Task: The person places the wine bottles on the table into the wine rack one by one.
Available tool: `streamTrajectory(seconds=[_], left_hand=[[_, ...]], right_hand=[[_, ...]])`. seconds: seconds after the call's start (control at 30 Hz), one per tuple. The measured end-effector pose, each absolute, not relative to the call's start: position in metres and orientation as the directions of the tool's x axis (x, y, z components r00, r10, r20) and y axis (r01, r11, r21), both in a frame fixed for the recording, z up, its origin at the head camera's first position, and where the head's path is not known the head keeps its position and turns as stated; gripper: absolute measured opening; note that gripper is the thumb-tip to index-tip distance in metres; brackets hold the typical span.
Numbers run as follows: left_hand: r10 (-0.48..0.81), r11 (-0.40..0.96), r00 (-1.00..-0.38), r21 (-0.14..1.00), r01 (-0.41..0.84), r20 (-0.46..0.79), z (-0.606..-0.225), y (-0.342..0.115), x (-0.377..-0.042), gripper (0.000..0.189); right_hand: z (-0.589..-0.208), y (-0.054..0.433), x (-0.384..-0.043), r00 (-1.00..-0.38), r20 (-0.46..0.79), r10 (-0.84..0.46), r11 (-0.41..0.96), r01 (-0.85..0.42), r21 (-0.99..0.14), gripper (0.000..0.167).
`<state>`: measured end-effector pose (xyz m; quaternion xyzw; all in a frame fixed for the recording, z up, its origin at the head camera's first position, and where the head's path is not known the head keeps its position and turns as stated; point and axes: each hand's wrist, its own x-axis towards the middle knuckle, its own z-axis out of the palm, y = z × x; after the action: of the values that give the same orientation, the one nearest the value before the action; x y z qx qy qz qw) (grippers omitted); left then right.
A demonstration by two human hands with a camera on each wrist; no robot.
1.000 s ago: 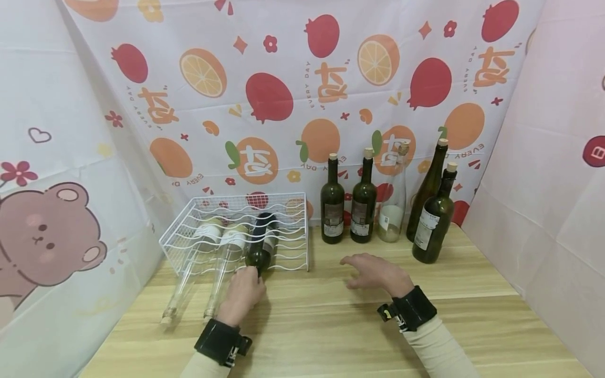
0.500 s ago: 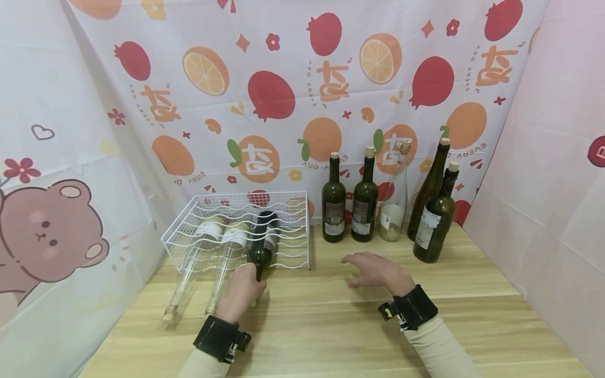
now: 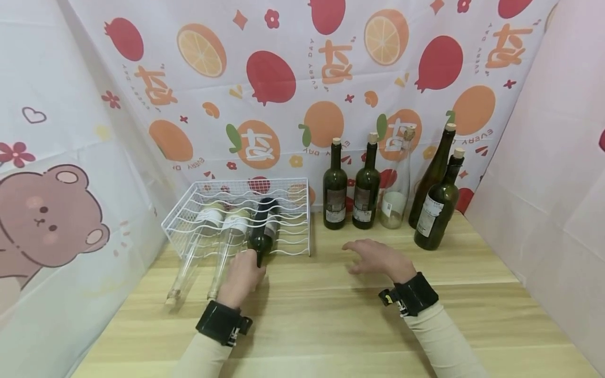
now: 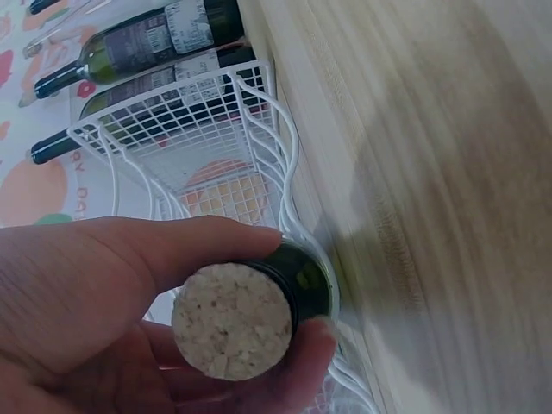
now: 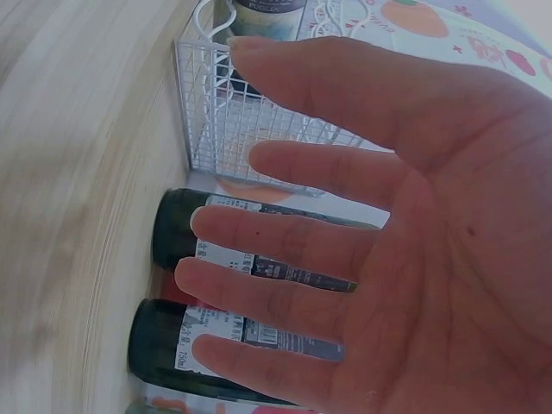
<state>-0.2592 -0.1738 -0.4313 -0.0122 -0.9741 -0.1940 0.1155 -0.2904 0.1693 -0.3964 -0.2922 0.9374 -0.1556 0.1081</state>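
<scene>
A dark green wine bottle [image 3: 262,231] lies in the white wire rack [image 3: 309,231], its neck sticking out at the front. My left hand [image 3: 241,277] grips that neck; in the left wrist view thumb and fingers curl around it beside the cork [image 4: 233,321]. My right hand [image 3: 378,259] hovers over the table with fingers spread and nothing in it. Its palm and straight fingers show in the right wrist view. Left of the dark bottle, two clear bottles with white labels, one clear bottle [image 3: 191,257] and another clear bottle [image 3: 222,260], lie in the rack with their necks forward.
Behind my right hand stand corked bottles: a green bottle [image 3: 335,194], a second green bottle [image 3: 366,191], a clear bottle [image 3: 394,202], a slim dark bottle [image 3: 430,181] and a labelled green bottle [image 3: 437,210]. A fruit-print cloth [image 3: 283,31] hangs behind the wooden table [image 3: 321,325].
The head view has tilted down slightly, so everything sits higher in the picture. My left hand keeps its grip on the bottle neck, and my right hand stays open in nearly the same place.
</scene>
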Motion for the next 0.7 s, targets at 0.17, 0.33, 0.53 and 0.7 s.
streamTrajectory(seconds=[0.17, 0.33, 0.53, 0.7], left_hand=[[-0.031, 0.937, -0.978, 0.348, 0.044, 0.208, -0.4284, -0.1732, -0.2572, 0.020], [-0.050, 0.940, -0.980, 0.340, 0.019, 0.191, -0.4266, -0.1730, -0.2569, 0.020], [-0.052, 0.941, -0.980, 0.338, 0.017, 0.192, -0.4280, -0.1736, -0.2583, 0.020], [-0.043, 0.946, -0.971, 0.324, 0.036, 0.235, -0.4289, -0.1735, -0.2566, 0.020]], right_hand=[[-0.3968, 0.1699, -0.2907, -0.806, -0.119, -0.581, 0.779, -0.507, -0.368, 0.054], [-0.3960, 0.1697, -0.2912, -0.809, -0.124, -0.575, 0.784, -0.500, -0.368, 0.055], [-0.3963, 0.1705, -0.2907, -0.808, -0.118, -0.577, 0.782, -0.506, -0.364, 0.054], [-0.3962, 0.1708, -0.2898, -0.806, -0.117, -0.580, 0.778, -0.506, -0.371, 0.053]])
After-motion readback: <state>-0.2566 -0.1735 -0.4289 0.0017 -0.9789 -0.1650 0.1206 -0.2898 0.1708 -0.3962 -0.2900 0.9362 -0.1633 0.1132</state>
